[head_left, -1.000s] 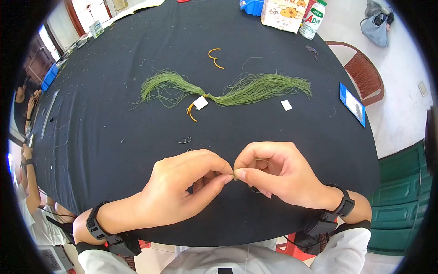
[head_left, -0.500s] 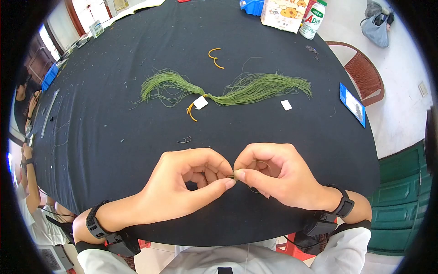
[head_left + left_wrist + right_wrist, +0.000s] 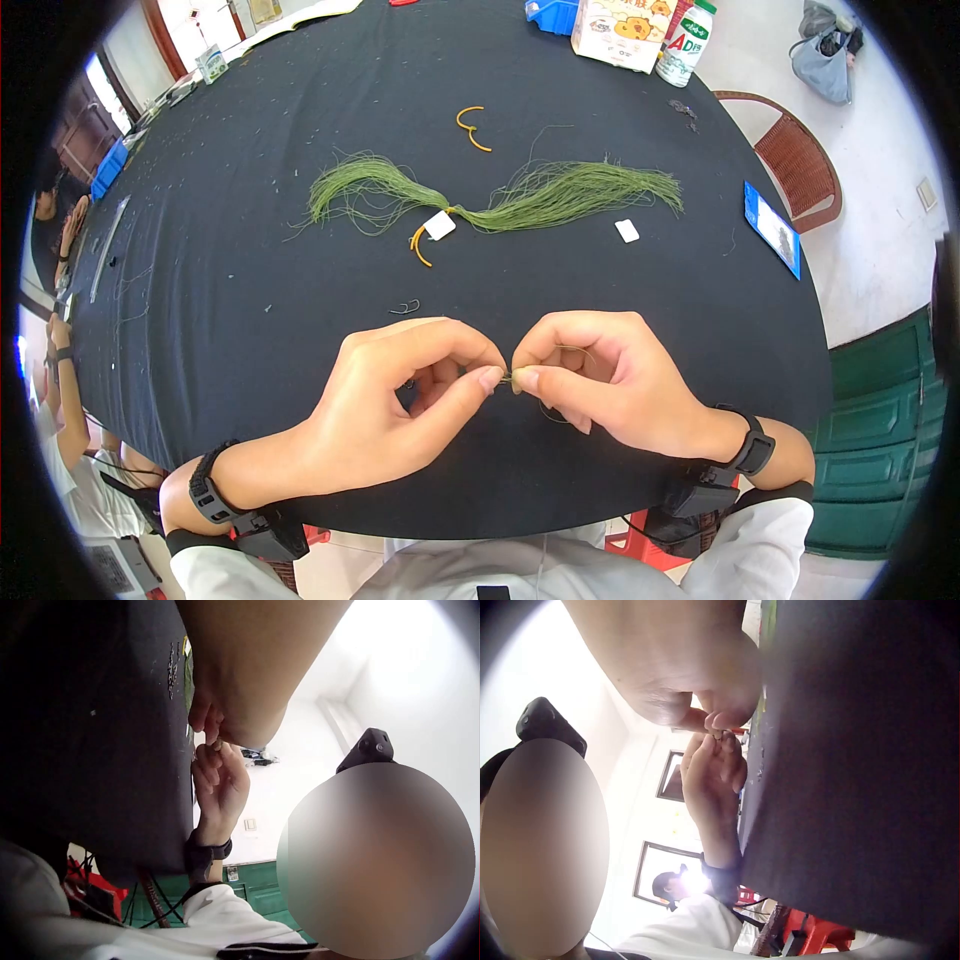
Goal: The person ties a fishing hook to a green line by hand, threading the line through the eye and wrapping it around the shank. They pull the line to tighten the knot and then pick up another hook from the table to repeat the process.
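Both hands meet fingertip to fingertip above the near part of the table. My right hand (image 3: 610, 375) pinches a thin green fishing line (image 3: 575, 349) between thumb and forefinger; a loop of it curves inside the palm and another hangs below. My left hand (image 3: 410, 400) has thumb and forefinger brought together on the short bit of line at the right fingertips. Whether a hook is in that pinch, I cannot tell. Just beyond the left hand lie a few dark fish hooks (image 3: 405, 307). Farther off rests a tied bundle of green line (image 3: 570, 197).
A black cloth covers the table (image 3: 300, 300). Yellow curved pieces (image 3: 422, 248), white tags (image 3: 627, 231) and a blue packet (image 3: 772, 230) lie on it. A carton (image 3: 620, 35) and a bottle (image 3: 687, 45) stand at the back right. Another person sits at the left.
My left fingers loosened at the line, then drew slightly left and closed again, leaving a small gap between the fingertips. The right hand has barely moved.
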Tool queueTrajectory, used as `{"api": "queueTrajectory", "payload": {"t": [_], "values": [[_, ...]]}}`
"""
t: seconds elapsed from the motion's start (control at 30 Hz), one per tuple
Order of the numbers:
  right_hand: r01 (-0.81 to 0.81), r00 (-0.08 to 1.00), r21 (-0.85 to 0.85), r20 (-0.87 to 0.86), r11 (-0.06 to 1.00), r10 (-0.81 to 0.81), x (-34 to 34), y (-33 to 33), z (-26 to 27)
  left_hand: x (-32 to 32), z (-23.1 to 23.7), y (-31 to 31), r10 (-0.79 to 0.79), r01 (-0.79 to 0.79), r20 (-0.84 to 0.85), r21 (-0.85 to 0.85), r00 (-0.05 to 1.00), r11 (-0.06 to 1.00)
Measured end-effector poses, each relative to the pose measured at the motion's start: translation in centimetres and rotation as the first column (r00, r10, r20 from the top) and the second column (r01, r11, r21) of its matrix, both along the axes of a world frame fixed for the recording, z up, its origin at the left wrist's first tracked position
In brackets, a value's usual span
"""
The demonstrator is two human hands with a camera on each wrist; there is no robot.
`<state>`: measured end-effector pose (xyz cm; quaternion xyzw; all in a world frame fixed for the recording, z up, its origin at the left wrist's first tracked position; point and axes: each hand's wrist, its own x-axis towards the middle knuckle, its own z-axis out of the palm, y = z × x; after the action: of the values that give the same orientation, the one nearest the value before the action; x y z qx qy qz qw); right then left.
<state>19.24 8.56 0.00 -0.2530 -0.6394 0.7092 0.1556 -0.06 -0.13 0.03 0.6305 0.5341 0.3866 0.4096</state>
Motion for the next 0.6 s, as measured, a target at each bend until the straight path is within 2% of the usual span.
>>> {"api": "queueTrajectory", "payload": {"t": [0.17,0.37,0.47,0.6], "values": [[-0.026,1.000,-0.115,0.003,0.993,0.026,0.1,0.3,0.1,-0.1,0.4,0.0,0.022,-0.011,-0.110,0.101,0.994,0.995],[-0.001,1.000,-0.062,-0.007,0.998,0.000,0.0,0.2,-0.2,0.3,0.4,0.1,0.021,0.020,-0.196,0.205,0.980,0.979],[0.008,1.000,0.052,0.000,0.999,-0.008,0.0,0.0,-0.3,0.4,0.0,0.1,0.037,0.012,-0.207,0.228,0.978,0.974],[0.014,1.000,0.052,0.003,0.999,-0.014,-0.1,-0.1,-0.4,0.3,-0.2,0.1,0.022,0.036,-0.220,0.258,0.975,0.966]]}}
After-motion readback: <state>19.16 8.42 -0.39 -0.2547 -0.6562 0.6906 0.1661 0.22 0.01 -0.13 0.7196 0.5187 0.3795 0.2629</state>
